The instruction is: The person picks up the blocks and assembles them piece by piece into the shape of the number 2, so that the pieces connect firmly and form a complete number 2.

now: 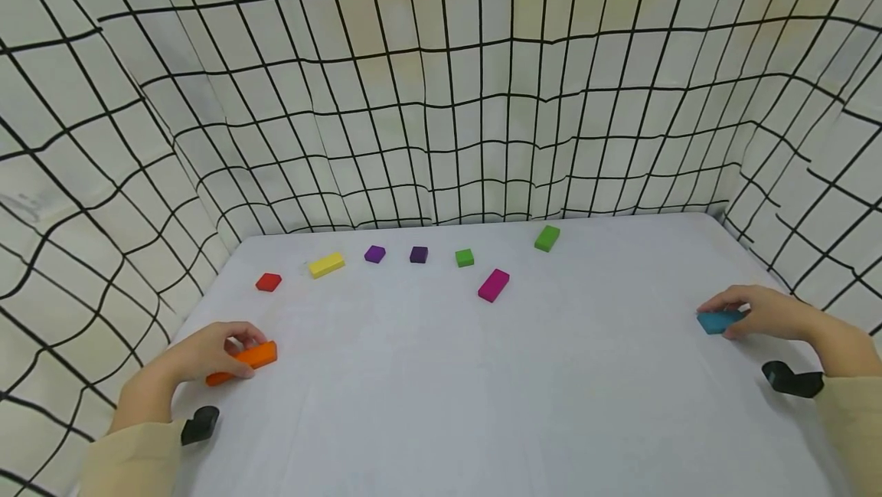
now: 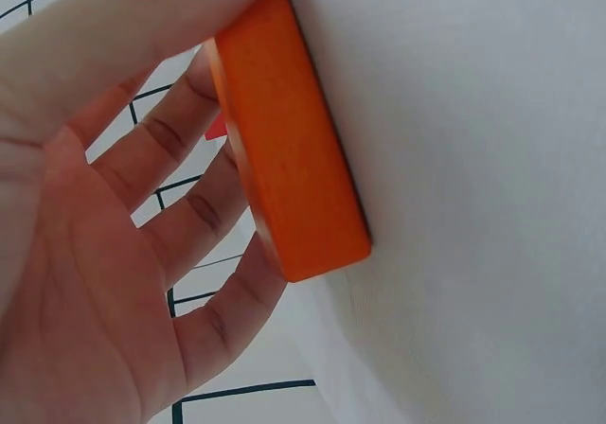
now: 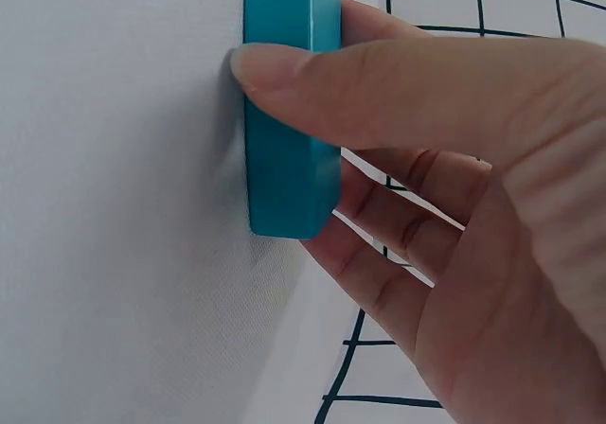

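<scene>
At the left side of the white table, my left hand (image 1: 215,351) grips a long orange block (image 1: 256,355) between thumb and fingers. In the left wrist view the orange block (image 2: 289,150) lies along the cloth, the fingers behind it and the thumb over its upper end. Far to the right, my right hand (image 1: 775,315) holds a blue block (image 1: 717,321). The right wrist view shows the thumb pressed across the front of this blue block (image 3: 284,173), fingers on its far side, its edge close against the cloth.
Along the back of the white table (image 1: 441,374) lie a red block (image 1: 269,282), a yellow one (image 1: 327,265), a purple block (image 1: 375,253), a dark purple block (image 1: 419,254), a small green block (image 1: 465,257), a magenta block (image 1: 494,286) and a longer green block (image 1: 547,238). Black-gridded white walls (image 1: 441,99) surround the table.
</scene>
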Motion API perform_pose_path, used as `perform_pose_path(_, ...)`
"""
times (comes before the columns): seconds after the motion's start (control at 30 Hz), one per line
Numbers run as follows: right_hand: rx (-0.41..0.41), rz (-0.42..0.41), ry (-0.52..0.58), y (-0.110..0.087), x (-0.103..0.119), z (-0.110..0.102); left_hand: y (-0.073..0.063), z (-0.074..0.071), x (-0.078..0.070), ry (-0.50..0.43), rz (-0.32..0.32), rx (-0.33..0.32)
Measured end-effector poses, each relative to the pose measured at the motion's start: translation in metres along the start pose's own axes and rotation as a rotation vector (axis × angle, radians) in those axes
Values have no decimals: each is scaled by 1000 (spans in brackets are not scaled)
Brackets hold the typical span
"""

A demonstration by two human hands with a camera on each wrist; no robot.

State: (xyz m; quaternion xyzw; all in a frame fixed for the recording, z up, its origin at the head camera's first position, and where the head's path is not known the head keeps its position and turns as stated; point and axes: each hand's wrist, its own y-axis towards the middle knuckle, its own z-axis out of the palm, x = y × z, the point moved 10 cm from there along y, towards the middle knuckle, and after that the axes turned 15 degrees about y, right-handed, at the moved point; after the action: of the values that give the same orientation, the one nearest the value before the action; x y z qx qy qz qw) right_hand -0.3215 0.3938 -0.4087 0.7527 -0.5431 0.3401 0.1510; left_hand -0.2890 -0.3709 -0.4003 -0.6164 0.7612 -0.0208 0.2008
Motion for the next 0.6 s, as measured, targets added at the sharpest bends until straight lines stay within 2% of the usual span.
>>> perform_pose_path(0.33, -9, -2, -5, 0, 0, 0, 1, -1, 0, -6, -22, -11)
perform_pose_path(0.6, -17, -14, -12, 1, 5, 0, 4, -2, -7, -6, -36, -18)
